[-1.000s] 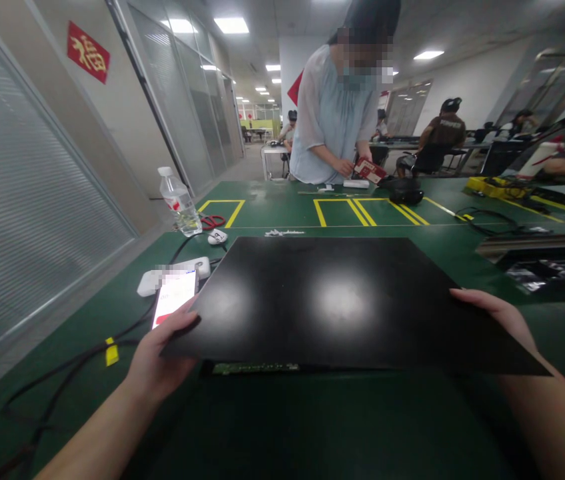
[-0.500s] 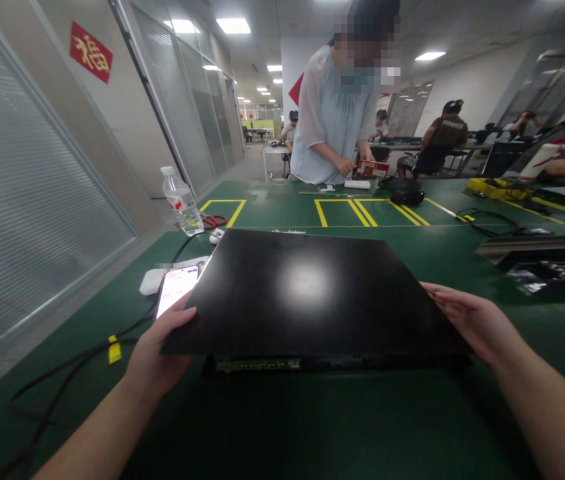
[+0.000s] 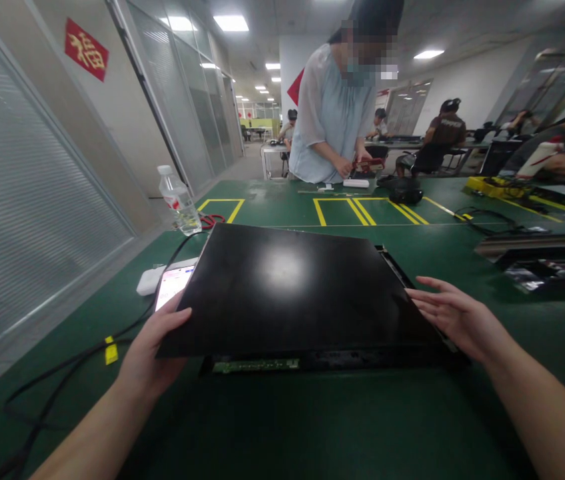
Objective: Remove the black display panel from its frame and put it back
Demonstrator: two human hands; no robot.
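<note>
Two hands at black panel (image 3: 287, 287): left hand (image 3: 150, 357) grips its near corner, thumb on top; right hand (image 3: 455, 320) spread wide, fingertips by opposite edge. Black panel lies between hands, over dark frame (image 3: 262, 365) on bench (image 3: 312, 427), overhanging toward left hand. Step, likely: seating it. Next calls for squaring edges.
</note>
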